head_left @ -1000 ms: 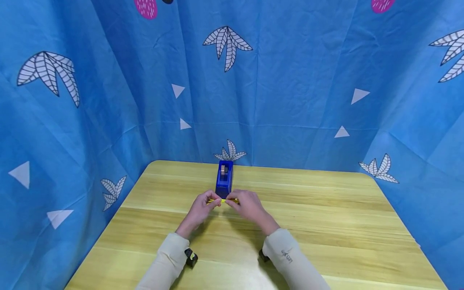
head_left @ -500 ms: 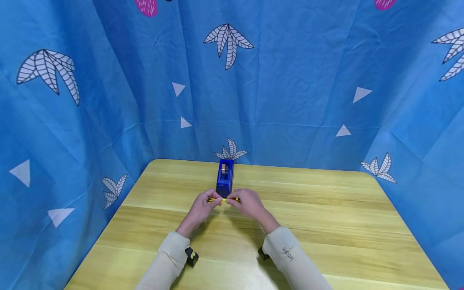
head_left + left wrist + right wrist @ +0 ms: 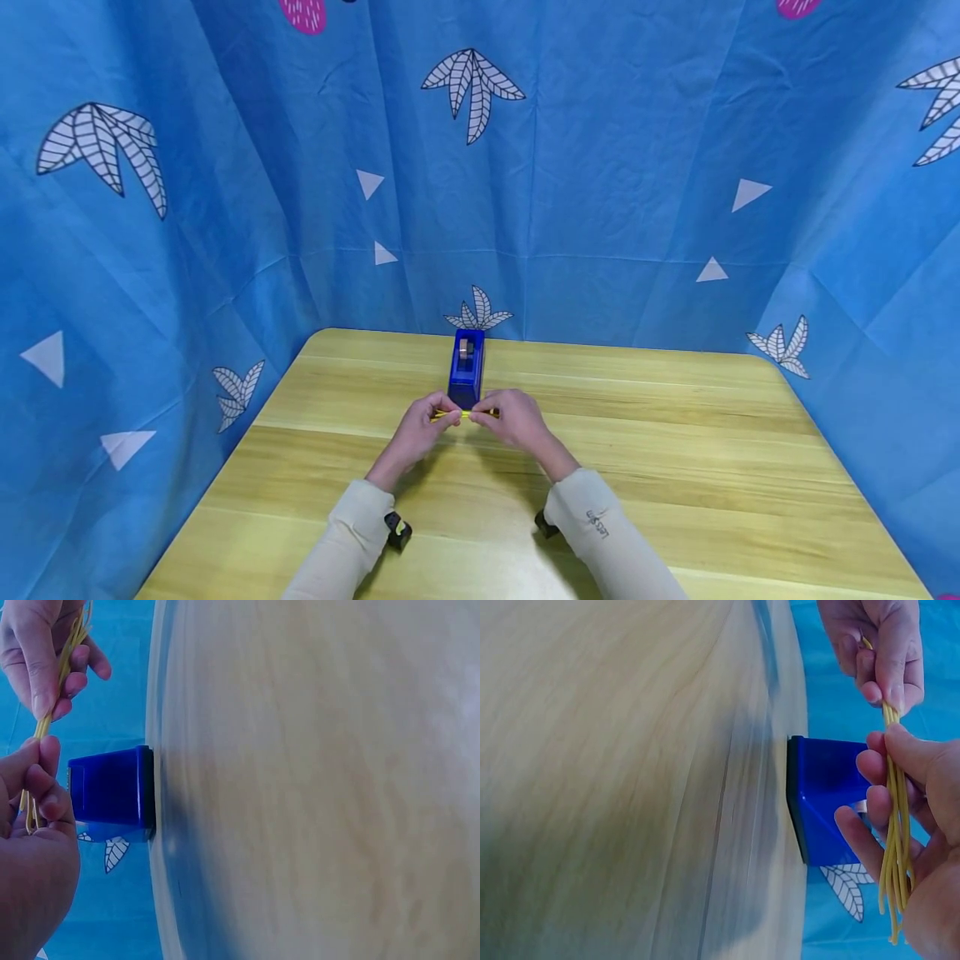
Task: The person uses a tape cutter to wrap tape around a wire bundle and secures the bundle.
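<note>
My left hand (image 3: 415,427) and right hand (image 3: 517,421) meet over the middle of the table, in front of a blue tape dispenser (image 3: 465,387). Between them runs a bundle of thin yellow strands (image 3: 465,414), pinched by thumb and fingers of both hands, with a short stretch showing between the fingertips. In the right wrist view, loose strand ends (image 3: 895,877) hang along my right palm. Bent, loop-like ends (image 3: 31,817) poke out under my left fingers in the left wrist view. The dispenser stands upright, with a small roll (image 3: 465,348) inside.
A pale wood-grain table (image 3: 675,467) with rounded far corners spreads around the hands. Blue curtains (image 3: 600,167) printed with leaves and triangles enclose the back and both sides. Black wrist devices (image 3: 398,531) sit at the cuffs.
Hands, bundle and dispenser keep nearly the same places. The whole head view shifts very slightly; both hands still pinch the strands.
</note>
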### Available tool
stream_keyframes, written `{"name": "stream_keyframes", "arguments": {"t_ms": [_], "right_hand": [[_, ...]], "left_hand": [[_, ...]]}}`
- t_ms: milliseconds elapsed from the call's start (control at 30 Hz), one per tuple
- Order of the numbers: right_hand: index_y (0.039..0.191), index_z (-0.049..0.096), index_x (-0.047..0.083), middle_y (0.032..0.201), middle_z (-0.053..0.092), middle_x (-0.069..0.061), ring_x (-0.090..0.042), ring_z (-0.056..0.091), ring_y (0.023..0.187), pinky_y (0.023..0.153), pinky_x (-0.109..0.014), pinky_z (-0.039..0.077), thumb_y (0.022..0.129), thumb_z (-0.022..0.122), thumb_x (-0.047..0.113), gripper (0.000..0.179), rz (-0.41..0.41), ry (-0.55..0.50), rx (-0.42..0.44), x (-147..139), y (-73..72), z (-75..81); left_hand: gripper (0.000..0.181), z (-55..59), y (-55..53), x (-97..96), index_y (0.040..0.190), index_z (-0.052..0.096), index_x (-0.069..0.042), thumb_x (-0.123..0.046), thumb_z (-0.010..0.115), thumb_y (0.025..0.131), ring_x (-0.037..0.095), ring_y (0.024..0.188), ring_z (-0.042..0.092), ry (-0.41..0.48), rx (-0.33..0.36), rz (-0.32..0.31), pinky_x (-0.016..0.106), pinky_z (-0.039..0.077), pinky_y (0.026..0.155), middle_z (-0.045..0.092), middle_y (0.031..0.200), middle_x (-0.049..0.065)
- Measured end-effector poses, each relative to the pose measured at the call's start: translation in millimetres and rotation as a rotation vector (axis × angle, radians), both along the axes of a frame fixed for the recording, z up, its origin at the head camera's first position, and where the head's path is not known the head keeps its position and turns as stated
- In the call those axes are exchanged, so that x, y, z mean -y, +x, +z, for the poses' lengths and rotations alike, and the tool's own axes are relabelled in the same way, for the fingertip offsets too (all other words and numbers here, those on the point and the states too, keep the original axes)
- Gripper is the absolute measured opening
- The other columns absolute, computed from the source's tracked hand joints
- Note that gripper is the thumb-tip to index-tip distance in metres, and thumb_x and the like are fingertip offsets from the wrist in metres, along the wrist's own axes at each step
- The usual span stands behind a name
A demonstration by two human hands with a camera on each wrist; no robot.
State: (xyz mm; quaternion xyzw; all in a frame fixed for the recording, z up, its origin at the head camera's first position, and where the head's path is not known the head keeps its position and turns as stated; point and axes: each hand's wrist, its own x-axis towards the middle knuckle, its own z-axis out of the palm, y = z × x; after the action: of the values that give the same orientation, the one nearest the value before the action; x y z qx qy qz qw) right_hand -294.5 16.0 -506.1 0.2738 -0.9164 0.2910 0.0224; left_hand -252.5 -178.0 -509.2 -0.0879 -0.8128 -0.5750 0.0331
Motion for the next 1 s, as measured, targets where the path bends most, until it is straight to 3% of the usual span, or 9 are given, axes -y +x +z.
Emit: {"name": "stream_keyframes", "arguments": {"t_ms": [100,167,333,533,833,1000], "right_hand": [[0.107,0.083,0.018,0.120,0.077,-0.007,-0.027,0.072,0.109,0.089,-0.047,0.059,0.099,0.072,0.030,0.018,0.000,-0.007,0.007,0,0.1,0.5],[0.106,0.083,0.017,0.117,0.077,-0.005,-0.025,0.073,0.106,0.089,-0.046,0.059,0.100,0.071,0.029,0.018,0.007,-0.004,0.003,-1,-0.1,0.3],[0.104,0.082,0.017,0.098,0.078,0.003,-0.013,0.069,0.085,0.081,-0.039,0.058,0.101,0.069,0.028,0.017,0.035,-0.009,0.024,-3,-1.4,-1.0],[0.102,0.082,0.018,0.084,0.074,0.009,-0.005,0.058,0.066,0.064,-0.027,0.049,0.101,0.069,0.028,0.017,0.050,-0.062,0.099,-9,-3.5,-2.0],[0.103,0.082,0.016,0.085,0.075,0.007,-0.005,0.058,0.064,0.060,-0.024,0.048,0.100,0.070,0.025,0.015,0.066,-0.080,0.121,-18,-5.9,-2.4],[0.103,0.082,0.018,0.088,0.077,0.009,-0.004,0.063,0.071,0.068,-0.027,0.054,0.100,0.071,0.028,0.015,0.054,-0.069,0.116,-22,-7.2,-2.3]], "left_hand": [[0.009,9.6,5.4,-1.1,0.096,0.064,0.005,0.000,0.061,0.102,0.029,0.092,0.063,-0.001,-0.012,-0.018,0.028,0.046,0.079,0.068,0.095,0.025],[0.009,9.1,4.3,-1.0,0.095,0.064,0.005,0.000,0.061,0.102,0.032,0.092,0.064,-0.005,-0.009,-0.018,0.028,0.046,0.079,0.068,0.096,0.026],[0.008,-7.3,-7.5,0.9,0.097,0.065,0.004,-0.001,0.061,0.102,0.036,0.096,0.063,-0.016,0.029,0.006,0.029,0.045,0.079,0.069,0.099,0.026],[0.006,-16.8,-13.8,3.0,0.097,0.067,0.000,-0.005,0.066,0.100,0.025,0.092,0.063,-0.018,0.025,0.002,0.028,0.045,0.076,0.071,0.098,0.020],[0.006,-15.3,-14.4,4.8,0.095,0.067,-0.004,-0.007,0.066,0.100,0.016,0.087,0.062,-0.027,0.033,-0.009,0.027,0.046,0.072,0.071,0.093,0.010],[0.006,-14.8,-14.8,4.7,0.094,0.067,-0.004,-0.005,0.066,0.100,0.016,0.087,0.063,-0.024,0.038,-0.005,0.027,0.047,0.073,0.071,0.092,0.009]]}}
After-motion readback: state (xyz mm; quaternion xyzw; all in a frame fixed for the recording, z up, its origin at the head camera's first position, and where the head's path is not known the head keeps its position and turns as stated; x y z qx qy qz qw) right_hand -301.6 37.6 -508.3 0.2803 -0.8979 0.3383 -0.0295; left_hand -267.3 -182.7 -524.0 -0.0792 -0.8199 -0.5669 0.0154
